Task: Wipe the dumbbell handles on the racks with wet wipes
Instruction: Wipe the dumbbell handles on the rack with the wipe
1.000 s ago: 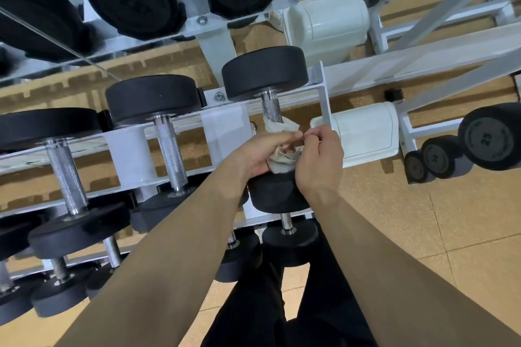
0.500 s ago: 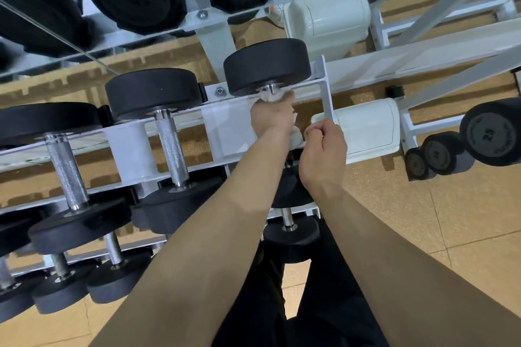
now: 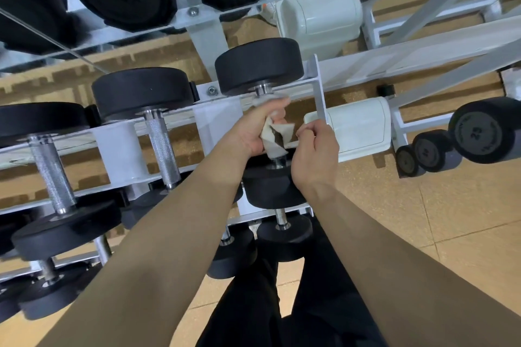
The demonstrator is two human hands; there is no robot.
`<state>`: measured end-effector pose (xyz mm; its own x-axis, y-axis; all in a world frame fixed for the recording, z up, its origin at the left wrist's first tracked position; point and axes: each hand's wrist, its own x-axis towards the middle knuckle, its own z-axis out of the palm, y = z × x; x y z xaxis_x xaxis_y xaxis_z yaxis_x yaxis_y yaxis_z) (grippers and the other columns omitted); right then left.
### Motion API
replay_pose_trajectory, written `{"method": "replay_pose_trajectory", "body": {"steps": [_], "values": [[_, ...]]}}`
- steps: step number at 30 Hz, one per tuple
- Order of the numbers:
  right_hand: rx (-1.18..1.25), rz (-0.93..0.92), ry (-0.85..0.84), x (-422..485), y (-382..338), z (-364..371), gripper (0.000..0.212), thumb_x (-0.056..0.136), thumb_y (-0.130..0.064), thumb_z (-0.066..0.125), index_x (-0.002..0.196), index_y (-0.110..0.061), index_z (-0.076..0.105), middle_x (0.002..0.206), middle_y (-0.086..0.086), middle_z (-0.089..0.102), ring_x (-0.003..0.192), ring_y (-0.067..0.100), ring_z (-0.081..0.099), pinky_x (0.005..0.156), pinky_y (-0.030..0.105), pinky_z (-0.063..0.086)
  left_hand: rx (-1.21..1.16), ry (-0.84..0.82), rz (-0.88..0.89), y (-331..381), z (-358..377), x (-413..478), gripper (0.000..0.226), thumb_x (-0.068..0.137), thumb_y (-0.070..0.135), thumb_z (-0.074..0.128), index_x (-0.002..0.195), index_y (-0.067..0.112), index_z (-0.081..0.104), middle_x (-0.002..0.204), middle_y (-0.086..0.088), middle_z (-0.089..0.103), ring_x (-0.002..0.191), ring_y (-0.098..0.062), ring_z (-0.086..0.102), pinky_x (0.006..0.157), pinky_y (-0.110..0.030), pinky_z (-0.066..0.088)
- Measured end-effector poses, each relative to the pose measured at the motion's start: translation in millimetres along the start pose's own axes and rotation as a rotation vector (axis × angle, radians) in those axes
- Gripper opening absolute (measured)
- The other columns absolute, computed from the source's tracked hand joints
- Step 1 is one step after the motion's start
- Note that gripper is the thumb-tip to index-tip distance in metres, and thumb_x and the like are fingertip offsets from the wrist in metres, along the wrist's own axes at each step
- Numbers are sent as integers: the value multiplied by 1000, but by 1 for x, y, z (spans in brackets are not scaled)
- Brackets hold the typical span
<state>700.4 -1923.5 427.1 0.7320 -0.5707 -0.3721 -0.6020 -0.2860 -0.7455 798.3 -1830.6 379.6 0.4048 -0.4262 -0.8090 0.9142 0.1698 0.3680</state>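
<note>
The wet wipe [image 3: 277, 139] is wrapped round the handle of the rightmost dumbbell [image 3: 258, 65] on the middle tier of the rack [image 3: 394, 60], so only short stubs of bare metal show at the handle's far and near ends. The left hand [image 3: 248, 135] grips wipe and handle together, its fingers [image 3: 277, 105] curled tight round the far end, just below the far weight head. The right hand [image 3: 315, 151] sits just to the right with its fingers [image 3: 308, 129] bent in. They appear to pinch the wipe's loose right edge, though the contact is small and partly hidden. The step in hand is wiping this one handle, and the knurled handles [image 3: 163, 149] to the left carry no wipe. Next, I judge, the left hand must slide or twist the wipe along the whole handle while the right holds the loose edge taut. After that comes the neighbouring dumbbell on the left.
</note>
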Motion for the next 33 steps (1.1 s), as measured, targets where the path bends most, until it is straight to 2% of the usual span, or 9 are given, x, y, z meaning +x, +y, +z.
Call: {"method": "replay_pose_trajectory", "body": {"steps": [2, 5, 8, 14, 17, 21, 25, 28, 33], "values": [[-11, -2, -3, -1, 0, 0, 21, 94, -18, 37, 85, -21, 56, 96, 1, 61, 87, 15, 57, 74, 36, 47, -12, 109, 72, 12, 14, -3, 25, 74, 23, 82, 58, 17, 64, 61, 1, 61, 57, -14, 60, 63, -25, 52], [-22, 9, -3, 0, -1, 1, 22, 93, -21, 36, 85, -22, 57, 96, 1, 61, 88, 16, 58, 78, 40, 51, 27, 501, 214, 14, 38, -5, 32, 70, 29, 84, 93, 12, 68, 89, -5, 74, 75, -19, 66, 78, -29, 54], [-20, 10, -11, 0, -1, 1, 24, 92, -24, 34, 85, -22, 56, 97, 2, 60, 87, 17, 58, 80, 43, 53, 222, 719, 205, -2, 54, -9, 25, 85, 29, 75, 92, 15, 56, 85, -1, 66, 66, -14, 59, 69, -26, 49], [-21, 16, -21, -1, -4, 0, 29, 88, -29, 32, 88, -18, 59, 99, 3, 61, 90, 17, 57, 80, 40, 49, 411, 319, 49, -26, 18, -23, 21, 79, 18, 80, 95, 6, 72, 78, -9, 71, 71, -22, 69, 66, -37, 62], [-15, 15, -28, -1, -3, 0, 26, 90, -26, 34, 86, -17, 57, 99, 4, 60, 89, 17, 57, 78, 38, 47, 269, -38, -18, -19, 0, -23, 10, 90, 16, 71, 83, 8, 73, 71, -6, 68, 66, -15, 65, 61, -25, 55], [-16, 10, -15, 1, -1, 0, 23, 93, -21, 35, 85, -17, 57, 98, 3, 59, 87, 13, 55, 76, 34, 43, 76, -174, -29, -20, -8, -2, 42, 89, 24, 63, 49, 18, 54, 48, 2, 44, 46, -10, 41, 61, -27, 32], [-19, 11, -12, 1, 1, 0, 23, 96, -17, 38, 85, -19, 58, 97, 1, 60, 86, 8, 55, 73, 31, 42, -46, -1, 65, -5, 6, 0, 35, 92, 25, 65, 62, 19, 48, 49, 4, 41, 46, -8, 38, 54, -21, 37], [-29, 13, -13, 1, 1, 0, 24, 97, -17, 38, 86, -19, 59, 98, 1, 61, 86, 7, 55, 72, 29, 40, 37, 339, 153, 13, 28, -3, 29, 75, 34, 80, 89, 14, 62, 77, -2, 66, 71, -17, 62, 76, -29, 52], [-19, 5, -7, 0, 1, 0, 26, 97, -18, 36, 82, -19, 58, 95, 4, 61, 84, 10, 55, 75, 33, 44, 395, 600, 156, -6, 41, -9, 25, 79, 36, 78, 82, 17, 61, 91, -7, 73, 77, -23, 71, 80, -41, 63]]}}
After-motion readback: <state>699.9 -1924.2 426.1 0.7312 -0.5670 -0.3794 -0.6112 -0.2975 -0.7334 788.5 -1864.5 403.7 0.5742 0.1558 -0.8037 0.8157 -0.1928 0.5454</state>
